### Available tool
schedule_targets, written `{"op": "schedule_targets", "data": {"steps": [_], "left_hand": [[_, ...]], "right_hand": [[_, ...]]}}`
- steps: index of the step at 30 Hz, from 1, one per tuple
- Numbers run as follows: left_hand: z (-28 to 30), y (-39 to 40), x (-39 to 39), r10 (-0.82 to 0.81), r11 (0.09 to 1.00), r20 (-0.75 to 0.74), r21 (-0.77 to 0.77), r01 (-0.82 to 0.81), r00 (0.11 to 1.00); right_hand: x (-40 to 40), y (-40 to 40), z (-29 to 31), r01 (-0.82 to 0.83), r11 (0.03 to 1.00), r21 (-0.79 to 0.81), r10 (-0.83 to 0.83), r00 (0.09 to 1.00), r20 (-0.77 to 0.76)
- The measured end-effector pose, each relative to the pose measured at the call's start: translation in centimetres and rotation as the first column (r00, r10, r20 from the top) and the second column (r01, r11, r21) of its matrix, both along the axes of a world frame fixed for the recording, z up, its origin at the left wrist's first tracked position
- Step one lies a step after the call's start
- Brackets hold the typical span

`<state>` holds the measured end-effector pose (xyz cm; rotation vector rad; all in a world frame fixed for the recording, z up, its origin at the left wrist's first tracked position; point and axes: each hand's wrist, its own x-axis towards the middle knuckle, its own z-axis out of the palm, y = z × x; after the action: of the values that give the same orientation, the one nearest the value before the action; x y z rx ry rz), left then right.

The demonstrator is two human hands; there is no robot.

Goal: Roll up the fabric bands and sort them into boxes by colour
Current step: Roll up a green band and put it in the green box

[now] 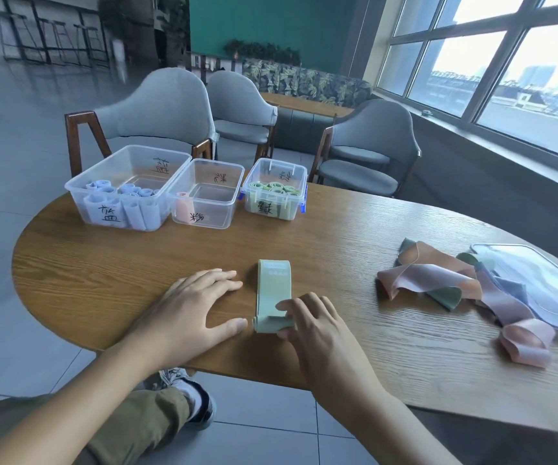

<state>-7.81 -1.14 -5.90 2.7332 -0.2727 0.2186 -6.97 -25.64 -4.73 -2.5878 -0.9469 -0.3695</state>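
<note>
A light green fabric band (273, 286) lies flat on the wooden table (136, 263), its near end curled into a small roll. My right hand (317, 327) pinches that roll at its right side. My left hand (197, 303) rests flat on the table just left of the band, fingers spread, its thumb tip close to the roll. At the back stand three clear boxes: the left box (79, 186) holds blue rolls, the middle box (234, 186) holds one pink roll, the right box (299, 186) holds green rolls.
A loose heap of pink, lilac, blue and dark green bands (438, 280) lies at the right, partly under a clear lid (545, 283). Grey chairs (170, 105) stand behind the table. The table's near edge curves just below my hands.
</note>
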Motion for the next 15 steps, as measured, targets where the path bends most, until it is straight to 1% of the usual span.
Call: {"op": "schedule_targets", "data": {"steps": [6, 12, 15], "left_hand": [[0.3, -0.1, -0.1, 0.008, 1.000, -0.018, 0.003, -0.008, 1.000], [0.5, -0.4, -0.4, 0.020, 1.000, -0.029, -0.003, -0.020, 0.999], [0.6, -0.5, -0.7, 0.054, 0.998, 0.008, -0.025, -0.054, 0.998]], "right_hand": [[-1.4, -0.1, 0.3, -0.022, 1.000, 0.014, 0.022, 1.000, -0.012], [-1.6, 0.2, 0.2, 0.023, 0.999, 0.026, -0.023, 1.000, 0.013], [-1.6, 0.3, 0.1, 0.048, 0.998, 0.029, -0.048, 0.999, -0.002]]}}
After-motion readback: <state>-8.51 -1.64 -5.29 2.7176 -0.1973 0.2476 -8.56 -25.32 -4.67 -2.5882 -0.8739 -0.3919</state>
